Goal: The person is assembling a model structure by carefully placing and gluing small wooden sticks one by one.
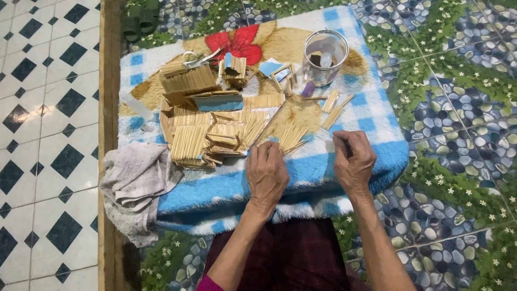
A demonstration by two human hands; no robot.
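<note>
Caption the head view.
Left hand rests on thin pale wooden sticks; right hand pinches something small above blue checked towel.

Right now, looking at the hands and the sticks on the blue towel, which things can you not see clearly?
- Head view: the left hand covers the near ends of the sticks, so its grip is hidden.
- Whatever the right hand pinches is hidden by its curled fingers.
- The things inside the glass jar are too blurred to tell.
- The green sandals are cut off by the top edge.
</note>
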